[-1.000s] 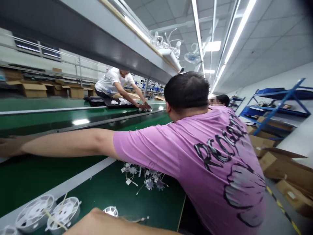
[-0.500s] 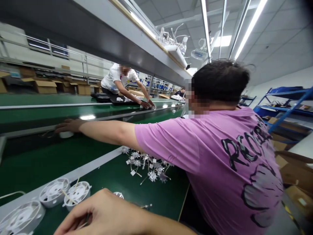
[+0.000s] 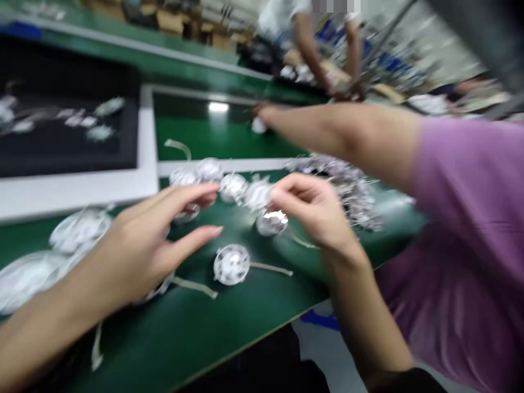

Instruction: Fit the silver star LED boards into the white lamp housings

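Observation:
My left hand (image 3: 164,234) reaches in over the green bench with thumb and fingers apart, nothing between them. Opposite it, my right hand (image 3: 317,213) is pinched at the edge of a blurred white star-shaped piece (image 3: 257,195), which appears held above the bench. Under these fingertips sits a round housing with a shiny top (image 3: 272,222). Nearer me lies a round white housing (image 3: 231,265) with a pale wire pointing right. Another round white housing (image 3: 233,187) is just beyond my left fingertips. Part of a housing is hidden beneath my left hand.
Larger white round housings (image 3: 79,232) lie at the left. A heap of small wired pieces (image 3: 347,191) is at the right, below a co-worker's outstretched arm (image 3: 347,128) and purple shirt (image 3: 470,164). A black tray (image 3: 69,153) with parts stands at back left. Another person works across the line.
The view has swung down and left onto the bench. Both my hands now show, where one showed before. My right hand is now pinched at the star-shaped piece.

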`<action>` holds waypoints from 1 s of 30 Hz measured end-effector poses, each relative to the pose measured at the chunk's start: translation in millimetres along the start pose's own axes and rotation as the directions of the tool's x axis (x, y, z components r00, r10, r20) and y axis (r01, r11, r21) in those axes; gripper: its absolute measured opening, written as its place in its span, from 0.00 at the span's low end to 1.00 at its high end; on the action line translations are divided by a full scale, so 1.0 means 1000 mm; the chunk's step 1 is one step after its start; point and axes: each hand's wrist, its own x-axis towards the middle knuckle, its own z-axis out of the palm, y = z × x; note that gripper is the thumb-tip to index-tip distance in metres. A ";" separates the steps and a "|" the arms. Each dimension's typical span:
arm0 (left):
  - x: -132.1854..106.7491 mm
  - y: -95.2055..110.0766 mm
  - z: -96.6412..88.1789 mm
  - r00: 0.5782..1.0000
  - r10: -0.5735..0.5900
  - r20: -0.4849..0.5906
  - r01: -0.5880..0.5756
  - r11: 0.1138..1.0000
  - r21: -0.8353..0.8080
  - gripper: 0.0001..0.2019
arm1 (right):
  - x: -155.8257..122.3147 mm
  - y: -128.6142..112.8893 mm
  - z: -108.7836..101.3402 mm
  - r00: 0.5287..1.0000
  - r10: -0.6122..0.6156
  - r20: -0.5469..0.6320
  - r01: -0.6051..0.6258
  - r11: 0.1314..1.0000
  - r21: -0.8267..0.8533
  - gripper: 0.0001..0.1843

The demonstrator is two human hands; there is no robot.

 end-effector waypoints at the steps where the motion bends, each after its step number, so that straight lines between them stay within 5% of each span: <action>1: -0.001 0.002 0.000 0.999 0.006 0.033 -0.005 0.999 -0.041 0.22 | -0.001 0.002 -0.002 1.000 0.018 -0.013 -0.018 0.999 -0.033 0.10; 3: 0.003 0.003 0.001 0.995 0.026 0.092 -0.014 0.991 -0.129 0.29 | -0.003 0.005 -0.001 0.997 0.077 0.001 -0.077 0.994 -0.083 0.12; 11: 0.008 0.008 0.000 0.973 0.118 0.200 -0.114 0.993 -0.033 0.16 | -0.030 0.001 0.015 0.941 0.274 0.199 -0.247 0.958 -0.148 0.14; 17: 0.002 0.006 0.006 0.874 0.024 0.485 -0.071 0.994 0.078 0.12 | -0.040 0.014 0.012 0.864 0.385 0.325 -0.235 0.878 -0.417 0.16; 23: -0.002 0.008 0.012 0.881 0.028 0.473 -0.055 0.998 0.043 0.19 | -0.046 0.021 0.018 0.890 0.358 0.284 -0.234 0.891 -0.389 0.17; 30: -0.004 0.003 0.015 0.891 0.052 0.450 -0.029 0.998 -0.056 0.15 | -0.052 0.022 0.025 0.902 0.355 0.245 -0.257 0.898 -0.357 0.17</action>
